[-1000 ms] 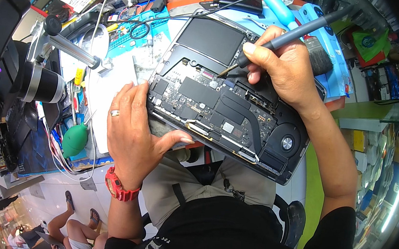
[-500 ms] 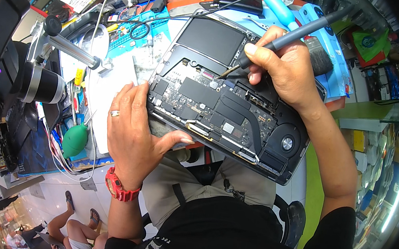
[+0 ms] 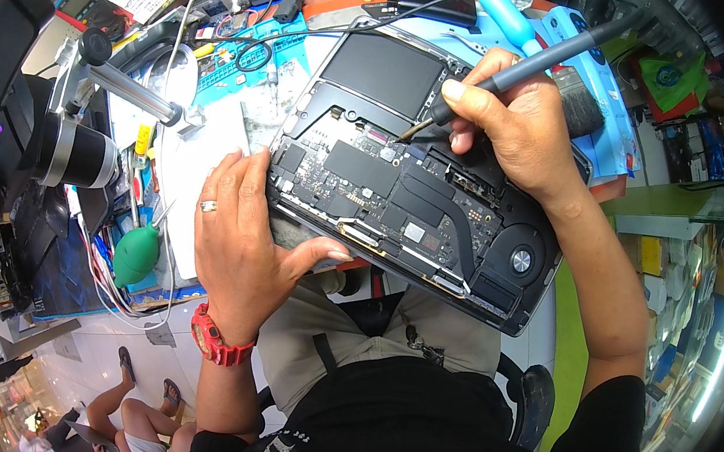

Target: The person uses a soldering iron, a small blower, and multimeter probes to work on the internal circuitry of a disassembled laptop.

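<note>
An opened laptop (image 3: 368, 169) lies tilted on the bench, its circuit board, black battery and round fan (image 3: 521, 260) exposed. My right hand (image 3: 516, 123) grips a dark grey soldering iron (image 3: 541, 61) like a pen, with a black cord trailing from its rear end. Its thin tip (image 3: 413, 131) meets the board just below the battery; whether it touches cannot be made out. At the laptop's left corner rests my left hand (image 3: 242, 217), its fingers stretched out along the side and the thumb apart by the near edge. Nothing is held in it.
To the left stand a metal microscope arm (image 3: 132, 93) and a green air blower bulb (image 3: 136, 256) among loose cables. A light blue bottle (image 3: 504, 17) and a black box (image 3: 436, 4) sit beyond the laptop. Farther off at lower left, another person's legs (image 3: 148, 420) show.
</note>
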Action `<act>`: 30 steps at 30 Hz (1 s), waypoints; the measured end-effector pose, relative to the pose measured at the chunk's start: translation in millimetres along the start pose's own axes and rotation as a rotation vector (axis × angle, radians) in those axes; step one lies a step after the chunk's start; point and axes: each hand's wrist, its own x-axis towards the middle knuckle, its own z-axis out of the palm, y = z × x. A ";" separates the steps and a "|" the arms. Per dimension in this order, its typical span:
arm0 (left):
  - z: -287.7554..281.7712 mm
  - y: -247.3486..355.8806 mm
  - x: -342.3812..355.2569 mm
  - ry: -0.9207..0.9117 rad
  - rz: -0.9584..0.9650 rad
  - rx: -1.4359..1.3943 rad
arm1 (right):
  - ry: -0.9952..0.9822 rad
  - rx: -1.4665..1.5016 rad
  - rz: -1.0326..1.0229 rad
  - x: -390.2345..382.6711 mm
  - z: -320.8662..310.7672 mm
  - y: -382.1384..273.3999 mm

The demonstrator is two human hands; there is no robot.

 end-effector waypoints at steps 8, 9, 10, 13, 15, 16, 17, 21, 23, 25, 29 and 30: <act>0.5 -0.3 -0.7 0.001 0.005 0.006 | 0.002 0.025 0.004 0.2 -0.2 0.9; 0.3 -0.3 -0.3 -0.001 0.004 0.003 | 0.008 0.030 0.005 -0.1 0.1 0.9; 0.1 -0.4 0.0 -0.002 0.004 0.001 | 0.013 0.036 0.006 -0.2 0.3 0.8; 3.2 -3.4 -3.3 -0.020 -0.026 0.002 | 0.010 0.033 0.000 0.0 0.4 0.5; 3.1 -3.4 -3.4 -0.023 -0.028 -0.001 | 0.009 0.025 0.000 0.3 0.4 1.0; 3.2 -3.4 -3.3 -0.025 -0.029 -0.002 | 0.009 0.021 0.001 0.5 0.4 1.5; 2.2 -2.5 -2.3 -0.017 -0.019 -0.002 | 0.011 0.017 0.006 0.6 0.5 1.4; 0.1 -0.1 -0.2 0.002 0.003 -0.002 | 0.015 0.009 0.013 0.0 1.3 -0.2; 0.3 -0.3 -0.4 0.002 0.002 -0.002 | 0.013 0.010 0.011 0.1 1.5 -0.3; -0.4 0.1 -0.3 0.001 0.001 -0.002 | 0.013 0.009 0.010 0.1 1.2 -0.7; 0.3 -0.1 -0.5 0.003 0.003 -0.007 | 0.010 0.012 0.010 0.2 0.8 0.3; 0.3 -0.4 -0.4 0.004 0.004 -0.006 | 0.007 0.018 0.009 0.4 0.6 0.9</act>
